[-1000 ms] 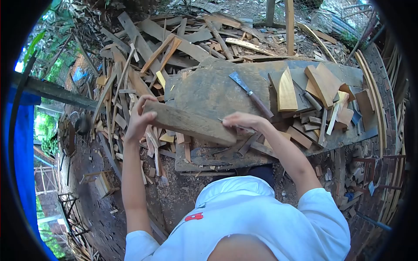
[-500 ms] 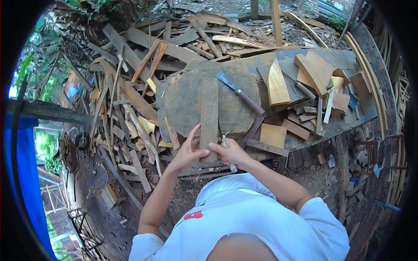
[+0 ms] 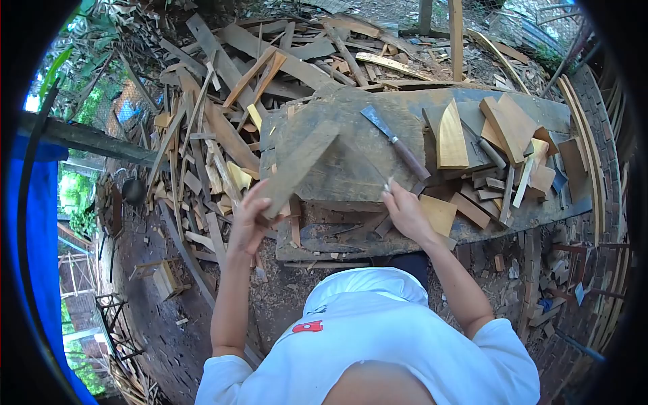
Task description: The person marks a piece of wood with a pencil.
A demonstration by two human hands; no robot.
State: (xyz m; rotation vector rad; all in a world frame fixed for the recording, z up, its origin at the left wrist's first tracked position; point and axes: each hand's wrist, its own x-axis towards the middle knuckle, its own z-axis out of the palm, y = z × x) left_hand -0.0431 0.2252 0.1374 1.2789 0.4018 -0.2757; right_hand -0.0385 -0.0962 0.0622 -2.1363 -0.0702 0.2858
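Note:
My left hand is wrapped round the lower end of a flat grey-brown board, which tilts up to the right over the worn wooden block. My right hand is closed at the block's lower right edge, round the end of a thin blade-like tool that is blurred and points up to the left. A broad-bladed knife with a dark wooden handle lies on the block, above my right hand.
On the bench at the right lie a pale pointed wood piece, a thick wooden block, a second handled tool and several offcuts. Scrap wood is heaped at the left and behind. A blue tarp hangs at the far left.
My left hand has moved left and tilted the board, which stood upright in view before. My right hand has left the board and moved right and up with the thin tool. The view has shifted slightly.

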